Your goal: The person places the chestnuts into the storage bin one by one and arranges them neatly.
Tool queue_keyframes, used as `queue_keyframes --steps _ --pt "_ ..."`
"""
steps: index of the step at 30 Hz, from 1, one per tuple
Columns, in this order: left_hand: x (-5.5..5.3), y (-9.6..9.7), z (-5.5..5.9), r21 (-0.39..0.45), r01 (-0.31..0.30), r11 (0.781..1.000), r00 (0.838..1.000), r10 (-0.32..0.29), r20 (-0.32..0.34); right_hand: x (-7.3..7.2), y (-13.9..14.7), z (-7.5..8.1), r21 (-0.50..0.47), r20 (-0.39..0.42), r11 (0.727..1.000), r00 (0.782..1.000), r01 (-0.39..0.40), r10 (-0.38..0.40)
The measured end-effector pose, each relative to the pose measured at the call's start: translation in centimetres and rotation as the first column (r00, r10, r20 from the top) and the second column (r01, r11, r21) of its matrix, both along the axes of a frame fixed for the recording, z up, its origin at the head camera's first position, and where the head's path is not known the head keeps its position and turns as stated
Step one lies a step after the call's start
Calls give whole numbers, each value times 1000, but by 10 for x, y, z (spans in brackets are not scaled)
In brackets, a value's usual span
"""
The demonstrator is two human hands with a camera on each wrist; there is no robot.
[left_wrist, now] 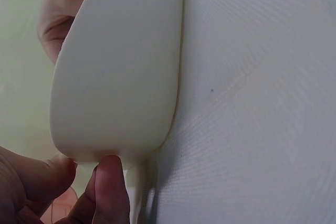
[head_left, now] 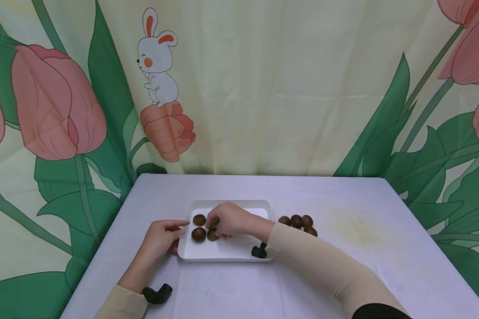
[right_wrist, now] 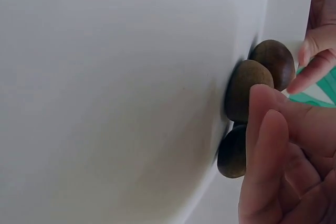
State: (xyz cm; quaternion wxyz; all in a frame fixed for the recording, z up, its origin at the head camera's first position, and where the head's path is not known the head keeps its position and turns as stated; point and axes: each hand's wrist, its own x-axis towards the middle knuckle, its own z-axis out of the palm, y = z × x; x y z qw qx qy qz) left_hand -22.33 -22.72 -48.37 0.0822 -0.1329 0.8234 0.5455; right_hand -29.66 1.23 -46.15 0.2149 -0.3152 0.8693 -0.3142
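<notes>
A white tray (head_left: pixel 239 254) lies on the table with brown chestnuts at its left end. My left hand (head_left: pixel 159 237) grips the tray's left rim; thumb and fingers are at the tray's edge in the left wrist view. Over the tray, my right hand (head_left: pixel 233 219) reaches down with fingers bent among the chestnuts. One chestnut (head_left: pixel 198 235) sits at the front left, another (head_left: pixel 199 220) behind it, and a third (head_left: pixel 213 234) is right beside my right fingers. In the right wrist view the fingertips overlap a tan-sided chestnut (right_wrist: pixel 242 93); I cannot tell whether they hold one.
Several more chestnuts (head_left: pixel 296 221) lie grouped on the white tablecloth (head_left: pixel 363 248) right of the tray, partly behind my right sleeve (head_left: pixel 323 261). Black wrist pieces (head_left: pixel 158 294) stick out at both cuffs. A curtain (head_left: pixel 263 88) printed with tulips and a rabbit hangs behind the table.
</notes>
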Motion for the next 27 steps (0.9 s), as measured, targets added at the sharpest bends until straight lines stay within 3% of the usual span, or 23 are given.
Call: queue_keyframes --steps 9,19,27 --pt "-1 -1 0 -9 0 1000 1000 0 10 -3 -1 2 -25 7 1000 1000 17 -17" --pt "0 -1 2 -24 2 1000 1000 -2 19 -2 7 22 -106 100 991 993 79 -69" --pt "1 1 3 -23 8 1000 1000 -7 12 -3 32 38 -154 210 975 970 159 -125"
